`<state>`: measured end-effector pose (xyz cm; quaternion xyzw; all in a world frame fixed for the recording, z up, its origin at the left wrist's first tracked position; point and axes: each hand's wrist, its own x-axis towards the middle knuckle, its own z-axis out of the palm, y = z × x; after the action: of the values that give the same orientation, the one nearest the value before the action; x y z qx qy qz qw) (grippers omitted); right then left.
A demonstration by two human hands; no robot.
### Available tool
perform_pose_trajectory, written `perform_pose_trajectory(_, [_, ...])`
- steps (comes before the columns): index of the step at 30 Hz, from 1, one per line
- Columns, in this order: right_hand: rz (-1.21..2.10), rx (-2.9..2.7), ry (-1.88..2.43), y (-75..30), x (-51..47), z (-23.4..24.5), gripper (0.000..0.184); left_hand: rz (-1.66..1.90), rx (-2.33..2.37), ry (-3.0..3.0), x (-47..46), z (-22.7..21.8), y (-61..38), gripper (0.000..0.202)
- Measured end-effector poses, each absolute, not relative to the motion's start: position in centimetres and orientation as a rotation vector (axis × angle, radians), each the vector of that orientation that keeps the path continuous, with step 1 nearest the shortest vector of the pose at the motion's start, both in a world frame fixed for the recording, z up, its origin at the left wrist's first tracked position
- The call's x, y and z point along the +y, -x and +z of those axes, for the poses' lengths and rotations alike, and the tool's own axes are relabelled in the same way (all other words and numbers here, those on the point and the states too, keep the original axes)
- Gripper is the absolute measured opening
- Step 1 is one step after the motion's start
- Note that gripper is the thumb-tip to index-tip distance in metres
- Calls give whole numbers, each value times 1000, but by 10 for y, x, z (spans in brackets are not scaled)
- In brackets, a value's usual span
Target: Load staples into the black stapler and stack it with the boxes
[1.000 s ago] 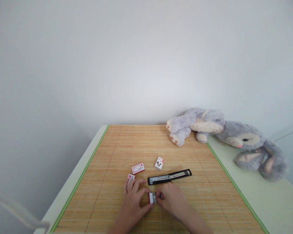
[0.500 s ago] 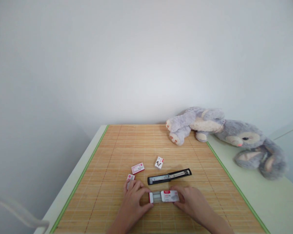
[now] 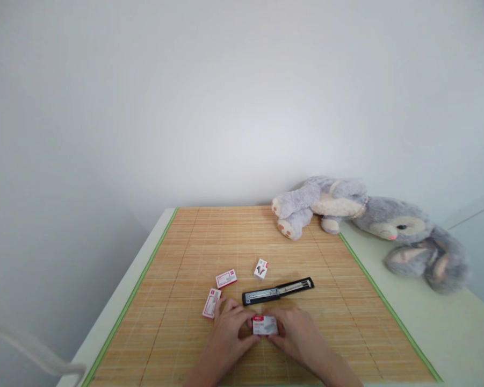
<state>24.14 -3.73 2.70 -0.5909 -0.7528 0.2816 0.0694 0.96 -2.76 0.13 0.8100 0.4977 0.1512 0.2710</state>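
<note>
A small white and red staple box is held level between my two hands near the front of the mat. My left hand pinches its left end with thumb and fingers, and my right hand grips its right end. The box looks closed. Just beyond lies an opened black stapler, stretched out flat with its metal rail showing. Beside my left fingertips is a second white and red box, with another similar box behind it. A smaller white box with a dark picture sits beyond the stapler.
A bamboo mat with green edging covers most of the pale table. A grey plush rabbit lies along the back right, against the white wall. A pale cable runs at the lower left.
The staple box's inner tray, half out before, has slid into its sleeve. My right hand moved left towards my left hand, which has come off the box at its fingertips.
</note>
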Motion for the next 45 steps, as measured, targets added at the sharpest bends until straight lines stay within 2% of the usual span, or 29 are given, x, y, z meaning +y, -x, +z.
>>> perform_pose_trajectory(3, [790, -2162, 1866, -269, -34, 30, 61, 476, 1451, -2205, -35, -7, -5, 61])
perform_pose_trajectory(6, [507, -2048, 1887, -319, -18, 33, 60, 535, 1576, -2244, -41, -13, -5, 67])
perform_pose_trajectory(9, [269, -2072, 1738, -367, 4, 30, 74, 538, 1619, -2267, -42, -16, -10, 63])
perform_pose_trajectory(12, [339, -2175, 1613, -391, 19, 24, 40, 540, 1636, -2270, -40, -15, -15, 58])
perform_pose_trajectory(14, [439, -2190, 1566, -393, 22, 23, 28, 548, 1634, -2278, -38, -14, -16, 55])
perform_pose_trajectory(20, [671, -2008, 1468, -362, 20, 38, 30, 543, 1601, -2268, -36, -15, -17, 59])
perform_pose_trajectory(27, [600, -2046, 1290, -283, 26, 62, 24, 486, 1614, -2311, -36, -13, -19, 59])
perform_pose_trajectory(33, [628, -2159, 1195, -239, 36, 49, 20, 479, 1619, -2368, -37, -20, -17, 71])
perform_pose_trajectory(39, [679, -2191, 1207, -224, 41, 35, 29, 571, 1684, -2345, -42, -19, -23, 69])
perform_pose_trajectory(41, [678, -2196, 1223, -223, 42, 34, 31, 639, 1700, -2310, -46, -17, -28, 64])
perform_pose_trajectory(45, [656, -2205, 1239, -227, 42, 35, 29, 767, 1703, -2276, -55, -20, -31, 33])
